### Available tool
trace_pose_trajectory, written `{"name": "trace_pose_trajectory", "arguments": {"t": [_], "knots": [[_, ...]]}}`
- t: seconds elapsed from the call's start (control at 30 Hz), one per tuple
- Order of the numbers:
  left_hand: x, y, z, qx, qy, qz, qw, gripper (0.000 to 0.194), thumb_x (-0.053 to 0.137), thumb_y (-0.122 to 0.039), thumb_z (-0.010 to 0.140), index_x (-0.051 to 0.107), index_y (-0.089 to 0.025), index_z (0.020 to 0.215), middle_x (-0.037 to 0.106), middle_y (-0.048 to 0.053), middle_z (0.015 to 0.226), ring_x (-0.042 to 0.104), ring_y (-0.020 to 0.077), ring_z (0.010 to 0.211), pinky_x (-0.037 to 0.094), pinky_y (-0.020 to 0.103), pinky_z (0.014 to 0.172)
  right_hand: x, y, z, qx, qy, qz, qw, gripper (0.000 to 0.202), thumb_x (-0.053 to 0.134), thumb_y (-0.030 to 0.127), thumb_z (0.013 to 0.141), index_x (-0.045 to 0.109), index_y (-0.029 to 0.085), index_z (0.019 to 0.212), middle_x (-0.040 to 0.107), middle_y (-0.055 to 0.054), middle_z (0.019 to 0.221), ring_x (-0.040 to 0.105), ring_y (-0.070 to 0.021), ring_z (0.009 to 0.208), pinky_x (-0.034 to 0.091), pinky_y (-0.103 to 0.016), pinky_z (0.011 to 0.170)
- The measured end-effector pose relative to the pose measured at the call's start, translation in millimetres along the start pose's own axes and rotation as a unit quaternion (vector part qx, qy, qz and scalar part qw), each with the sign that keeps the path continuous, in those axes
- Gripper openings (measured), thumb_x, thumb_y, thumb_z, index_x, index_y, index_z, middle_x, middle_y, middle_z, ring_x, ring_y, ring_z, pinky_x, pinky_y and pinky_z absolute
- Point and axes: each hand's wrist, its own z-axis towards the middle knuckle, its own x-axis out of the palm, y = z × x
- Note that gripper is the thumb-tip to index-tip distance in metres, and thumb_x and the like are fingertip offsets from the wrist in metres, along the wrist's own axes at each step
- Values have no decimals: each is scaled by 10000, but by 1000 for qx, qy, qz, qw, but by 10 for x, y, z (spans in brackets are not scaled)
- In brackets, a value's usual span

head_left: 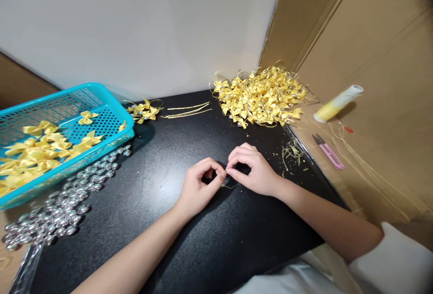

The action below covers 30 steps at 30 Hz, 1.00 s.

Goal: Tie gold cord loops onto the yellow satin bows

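"What's the biggest thing?"
"The black tabletop [118, 204]. Next is the blue basket [81, 98] on the left, with lots of little holes."
"What's in the basket?"
"Yellow bows [34, 158]. Most lie in a heap on the left, and one sits alone nearer the back."
"Are there more?"
"Yes, a big pile [264, 98] at the back right, with loops mixed in. It sits right on the tabletop."
"And the silver beads [67, 213]?"
"They lie loose in a long patch along the basket's near side."
"Then what?"
"The left hand [199, 188] and right hand [255, 170], close together over the middle. Pink snips [329, 153] lie on the brown board at the right."
"What do the fingers hold?"
"Both hands pinch a thin gold string [230, 187], and some hangs below them."
"What's smallest?"
"Tiny scraps [292, 153], on the tabletop's right side."
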Motion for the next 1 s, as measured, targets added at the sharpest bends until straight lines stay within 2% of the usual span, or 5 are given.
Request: {"name": "trace_pose_trajectory", "arguments": {"t": [0.2,0.4,0.63,0.77,1.0], "knots": [[-4,-10,-1,10,4,2,1000,166,594,-222,831,603,-179,670,568,-11,650,445,126,611,359,261,599,4,32,-17,-24,-11,-33,999,112,631,174,848,633,207,741,667,-13,816,560,-187,848,359,-369,812],[1,-1,-14,9,-2,15,1000,115,625,-220,823,640,-169,721,581,-12,660,456,117,611,366,247,593,0,29,-13,-9,-24,-32,999,108,633,176,838,633,208,735,666,-18,808,563,-190,849,369,-369,808],[-18,45,1,-4,31,35,999,146,621,-253,861,719,-164,797,642,9,691,494,114,607,380,239,588,-31,2,-1,12,-22,-12,1000,125,616,135,808,583,204,709,654,-14,808,561,-186,847,378,-366,817],[-46,63,8,-19,42,14,999,177,636,-285,863,754,-160,822,672,28,701,529,121,610,391,237,575,-65,-44,6,17,-14,-44,999,130,617,120,790,560,204,708,655,-8,825,555,-192,871,355,-371,833],[-111,67,22,-18,87,-29,996,161,655,-274,853,765,-167,804,696,36,726,530,115,597,391,237,563,-149,-83,39,-9,15,-107,994,108,596,170,865,574,209,767,655,-11,878,530,-194,895,316,-375,848]]}}
